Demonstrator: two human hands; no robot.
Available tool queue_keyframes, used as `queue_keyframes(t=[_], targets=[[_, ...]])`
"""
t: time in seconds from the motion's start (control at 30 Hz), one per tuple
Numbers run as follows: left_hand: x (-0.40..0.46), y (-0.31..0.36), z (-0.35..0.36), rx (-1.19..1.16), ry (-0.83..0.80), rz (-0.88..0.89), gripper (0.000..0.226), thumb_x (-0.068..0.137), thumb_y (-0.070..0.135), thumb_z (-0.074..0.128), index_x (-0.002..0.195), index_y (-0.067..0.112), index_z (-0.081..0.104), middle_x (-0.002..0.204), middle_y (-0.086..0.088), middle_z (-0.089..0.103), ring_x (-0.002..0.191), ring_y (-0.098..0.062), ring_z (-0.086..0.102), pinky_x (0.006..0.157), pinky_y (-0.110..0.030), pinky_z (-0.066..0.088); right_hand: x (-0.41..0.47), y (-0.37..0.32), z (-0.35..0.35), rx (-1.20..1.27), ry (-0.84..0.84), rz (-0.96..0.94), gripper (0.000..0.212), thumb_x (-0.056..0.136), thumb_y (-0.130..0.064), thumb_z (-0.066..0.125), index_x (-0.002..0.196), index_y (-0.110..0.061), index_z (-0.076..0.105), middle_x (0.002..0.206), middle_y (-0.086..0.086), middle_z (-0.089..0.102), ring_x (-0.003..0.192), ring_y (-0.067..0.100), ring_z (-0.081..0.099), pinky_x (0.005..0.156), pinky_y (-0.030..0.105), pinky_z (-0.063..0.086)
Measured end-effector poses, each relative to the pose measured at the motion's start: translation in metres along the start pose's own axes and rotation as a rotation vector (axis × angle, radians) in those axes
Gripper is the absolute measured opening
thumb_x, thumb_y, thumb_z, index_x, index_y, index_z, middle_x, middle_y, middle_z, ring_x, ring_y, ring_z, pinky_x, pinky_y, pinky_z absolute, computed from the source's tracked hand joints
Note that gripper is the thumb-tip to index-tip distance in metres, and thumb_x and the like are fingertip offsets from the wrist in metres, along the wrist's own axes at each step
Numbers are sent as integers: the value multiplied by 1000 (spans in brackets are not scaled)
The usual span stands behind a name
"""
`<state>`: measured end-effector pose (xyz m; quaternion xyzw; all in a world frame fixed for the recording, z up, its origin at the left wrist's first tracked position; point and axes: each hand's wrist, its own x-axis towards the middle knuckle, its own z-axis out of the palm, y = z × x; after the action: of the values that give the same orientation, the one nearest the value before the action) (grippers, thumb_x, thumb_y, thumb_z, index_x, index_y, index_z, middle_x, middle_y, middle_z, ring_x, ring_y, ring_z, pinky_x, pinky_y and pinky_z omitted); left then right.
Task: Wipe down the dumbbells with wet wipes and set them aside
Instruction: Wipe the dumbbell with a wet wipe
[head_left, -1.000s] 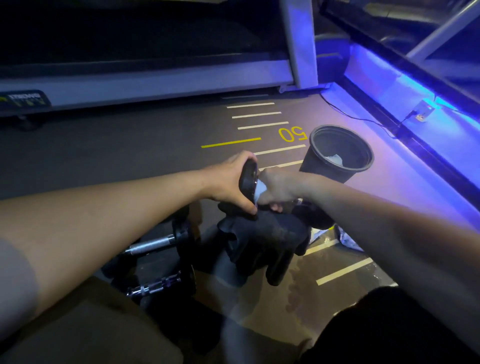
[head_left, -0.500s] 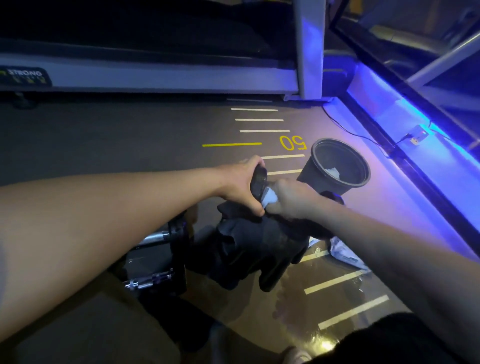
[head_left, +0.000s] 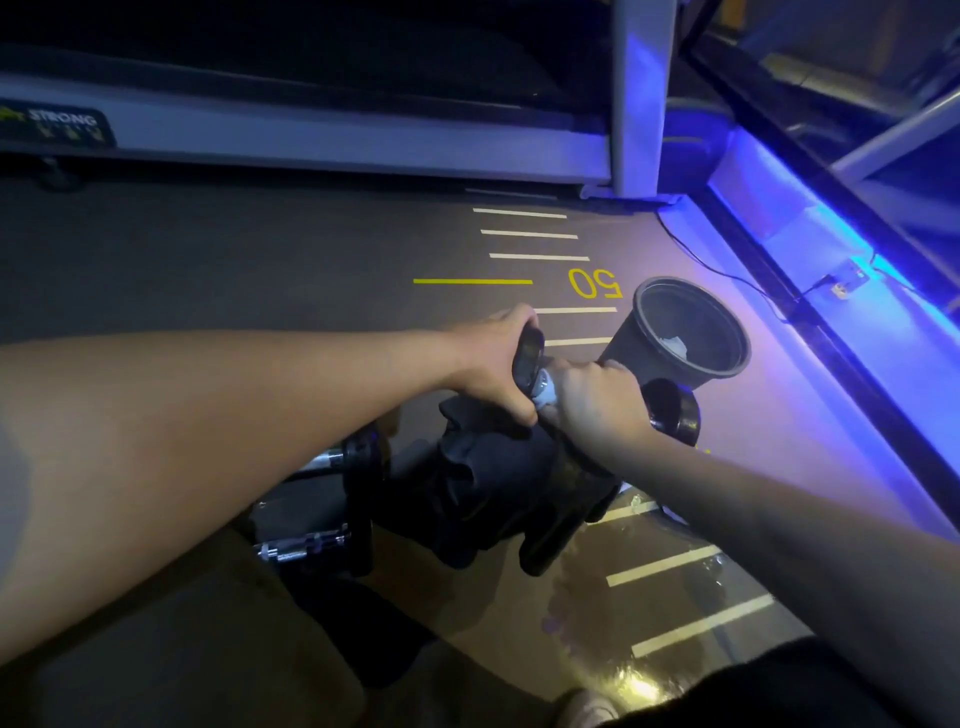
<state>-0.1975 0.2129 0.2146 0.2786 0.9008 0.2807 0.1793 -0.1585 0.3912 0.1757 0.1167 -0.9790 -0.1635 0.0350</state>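
Observation:
I hold a black dumbbell (head_left: 672, 410) level above the floor, in the middle of the view. My left hand (head_left: 493, 369) grips its left weight plate. My right hand (head_left: 592, 400) is wrapped around the handle, pressing a white wet wipe (head_left: 545, 395) against the bar next to that plate. The dumbbell's right plate shows past my right wrist. Two more dumbbells with chrome bars (head_left: 311, 545) lie on the floor under my left forearm.
A black bin (head_left: 685, 332) with a used white wipe inside stands just behind my hands. A dark cloth heap (head_left: 493, 493) lies below them. A treadmill frame (head_left: 311, 150) runs across the back and a blue-lit ledge (head_left: 857, 322) along the right. The floor at front right is wet.
Both hands and the dumbbell have stayed close to where they were. My right hand has shifted slightly along the handle with the wipe. The camera has tilted a little.

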Motion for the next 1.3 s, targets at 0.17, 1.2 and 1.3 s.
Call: queue_keyframes(t=[0.17,1.2,1.3], targets=[[0,3,3,-18,5,-38,83,57,43,87,119,26,35,121,7,49,99,-22,57,65,-30,42,12,21,-27,614,-461,9,8,75,-20,65,76,-17,58,59,1,65,64,25,68,62,35,55],[4,4,0,-43,19,-68,86,56,41,89,122,25,37,116,7,46,90,-17,52,53,-25,33,-1,24,-14,-31,-159,25,33,81,-49,61,95,-20,57,84,5,69,82,32,68,65,35,35],[4,4,2,-30,24,-64,87,55,41,89,122,25,36,116,6,45,90,-18,51,57,-27,34,-11,22,-4,-220,-18,-37,38,77,-53,67,91,-18,59,68,4,69,66,28,69,65,34,36]])
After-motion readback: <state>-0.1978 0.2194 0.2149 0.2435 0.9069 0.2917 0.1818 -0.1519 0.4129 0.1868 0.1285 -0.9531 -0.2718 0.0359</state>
